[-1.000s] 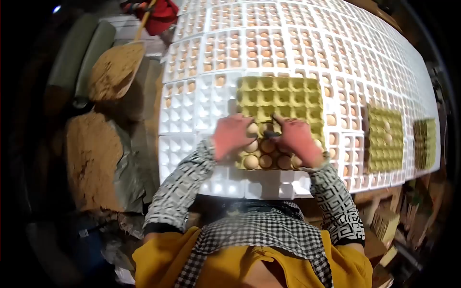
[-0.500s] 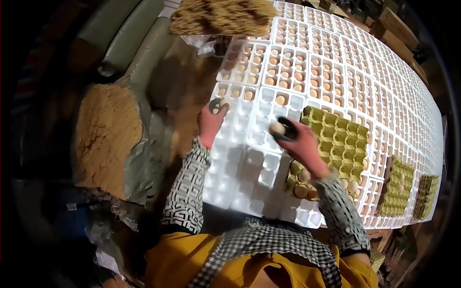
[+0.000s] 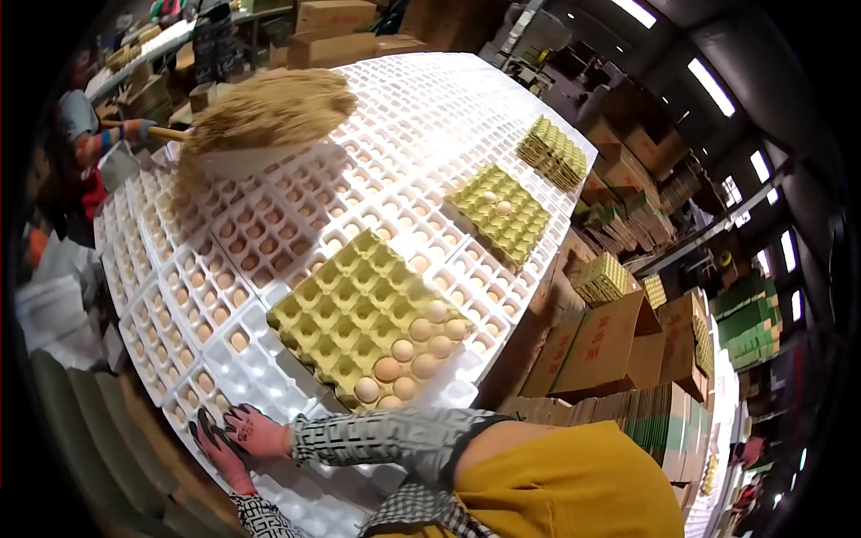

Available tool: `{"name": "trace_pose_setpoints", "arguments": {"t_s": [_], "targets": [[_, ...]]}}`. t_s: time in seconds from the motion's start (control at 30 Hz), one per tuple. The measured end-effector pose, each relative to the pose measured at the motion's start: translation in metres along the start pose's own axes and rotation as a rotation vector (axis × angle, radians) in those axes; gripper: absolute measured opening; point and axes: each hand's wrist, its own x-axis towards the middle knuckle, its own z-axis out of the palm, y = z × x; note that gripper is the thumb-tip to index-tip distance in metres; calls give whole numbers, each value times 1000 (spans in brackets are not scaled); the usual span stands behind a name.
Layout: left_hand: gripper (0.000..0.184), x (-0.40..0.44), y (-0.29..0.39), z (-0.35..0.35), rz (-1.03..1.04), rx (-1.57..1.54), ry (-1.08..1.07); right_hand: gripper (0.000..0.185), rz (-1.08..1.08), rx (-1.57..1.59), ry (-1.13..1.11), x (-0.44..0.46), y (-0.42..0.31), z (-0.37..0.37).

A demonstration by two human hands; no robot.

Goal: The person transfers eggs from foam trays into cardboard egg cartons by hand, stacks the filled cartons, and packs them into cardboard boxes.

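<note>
My left hand (image 3: 222,455), in a pink glove with dark fingertips, reaches down into a white foam tray (image 3: 170,387) at the lower left. Right beside it is my right hand (image 3: 260,433), gloved alike, its dark fingers bent toward the same pockets. Both hands look closed at the tips; what they hold, if anything, is hidden. An egg (image 3: 204,383) sits in a pocket just beyond the fingers. Near my right forearm a yellow-green pulp egg tray (image 3: 323,309) lies on the white trays, with several eggs (image 3: 425,365) along its near right side.
More egg-filled white trays (image 3: 381,161) cover the table. A smaller pulp tray (image 3: 529,224) and a stack of pulp trays (image 3: 552,148) stand at its right edge. A heap of straw-coloured husks (image 3: 269,108) is at the far left, near another person's arm (image 3: 117,134). Cardboard boxes (image 3: 592,345) stand at right.
My view has swung up and turned. Both hands, each with eggs visible in it before, have come together low over the foam tray. Those eggs no longer show in the fingers.
</note>
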Motion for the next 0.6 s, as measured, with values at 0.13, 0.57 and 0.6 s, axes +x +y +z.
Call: {"name": "trace_pose_setpoints", "arguments": {"t_s": [0.13, 0.57, 0.6], "targets": [[48, -9, 41, -15, 151, 202, -56, 58, -86, 67, 215, -62, 29, -75], [68, -116, 274, 59, 510, 172, -408, 59, 219, 36, -223, -222, 115, -198], [64, -114, 277, 58, 476, 133, -383, 61, -5, -56, 170, -243, 146, -153]]}}
